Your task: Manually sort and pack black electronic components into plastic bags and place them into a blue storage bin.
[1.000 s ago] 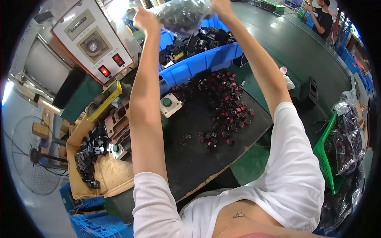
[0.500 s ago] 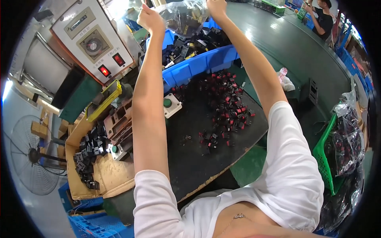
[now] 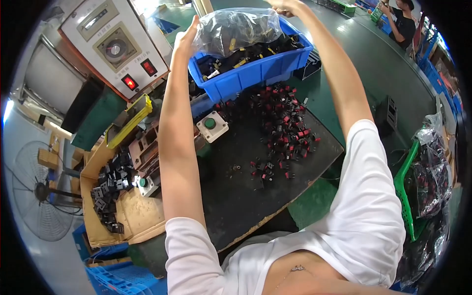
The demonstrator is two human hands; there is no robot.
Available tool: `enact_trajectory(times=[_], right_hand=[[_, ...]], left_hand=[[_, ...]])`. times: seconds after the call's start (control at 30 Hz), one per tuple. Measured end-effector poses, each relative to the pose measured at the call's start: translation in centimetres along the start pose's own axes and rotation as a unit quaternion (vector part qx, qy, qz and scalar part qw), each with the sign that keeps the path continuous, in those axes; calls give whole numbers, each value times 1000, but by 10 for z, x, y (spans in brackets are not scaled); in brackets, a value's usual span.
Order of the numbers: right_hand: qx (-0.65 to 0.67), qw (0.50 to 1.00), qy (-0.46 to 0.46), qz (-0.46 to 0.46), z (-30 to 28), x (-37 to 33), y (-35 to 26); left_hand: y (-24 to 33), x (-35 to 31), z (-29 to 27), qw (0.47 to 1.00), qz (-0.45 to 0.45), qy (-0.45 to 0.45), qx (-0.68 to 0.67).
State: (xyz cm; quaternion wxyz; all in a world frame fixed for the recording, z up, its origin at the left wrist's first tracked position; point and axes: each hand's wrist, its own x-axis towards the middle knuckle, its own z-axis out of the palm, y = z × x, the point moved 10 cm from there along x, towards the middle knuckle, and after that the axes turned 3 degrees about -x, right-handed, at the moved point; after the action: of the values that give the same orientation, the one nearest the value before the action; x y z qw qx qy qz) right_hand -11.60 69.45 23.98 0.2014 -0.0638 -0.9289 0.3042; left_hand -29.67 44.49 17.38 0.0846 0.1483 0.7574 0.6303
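Left arm: stretched up and forward from the lower edge, forearm nearly straight, the left hand (image 3: 184,38) raised at the left end of the bag.
Left fingers: closed against the bag's left edge, gripping the plastic; single fingers are hard to tell apart.
Right arm: reaches up along the right side, elbow bent slightly, the right hand (image 3: 284,5) at the top rim of the view.
Right fingers: mostly cut off by the rim; they touch the bag's upper right corner, but I cannot tell how tightly they close.
Bag: one clear crumpled plastic bag of small dark parts (image 3: 236,30), held between both hands, hanging just above the bin.
Bin: one blue plastic open-topped bin (image 3: 255,73), tilted, with black and yellow parts inside, directly under the bag.
Loose parts: many small black-and-red switch parts (image 3: 282,130) scattered on the dark surface (image 3: 236,201) below the bin; too many to count.
Push button: one white box with a green round button (image 3: 212,126), on the surface just left of the scattered parts.
Control box: one pale grey box with a dial and two red lamps (image 3: 115,46), left of the bin.
Cardboard tray: one brown tray holding black parts (image 3: 130,216), far left, well apart from the hands.
Other person: one, in dark clothing (image 3: 400,17), top right, well apart.
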Motion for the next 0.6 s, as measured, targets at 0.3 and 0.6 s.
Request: enact_trajectory(times=[0.3,0.6], right_hand=[[-217,967,122,55,44,42,-56],[-182,895,399,-77,-40,1,-62]], left_hand=[[-6,51,-51,996,57,-66,-14],[82,-49,-4,943,258,3,-212]])
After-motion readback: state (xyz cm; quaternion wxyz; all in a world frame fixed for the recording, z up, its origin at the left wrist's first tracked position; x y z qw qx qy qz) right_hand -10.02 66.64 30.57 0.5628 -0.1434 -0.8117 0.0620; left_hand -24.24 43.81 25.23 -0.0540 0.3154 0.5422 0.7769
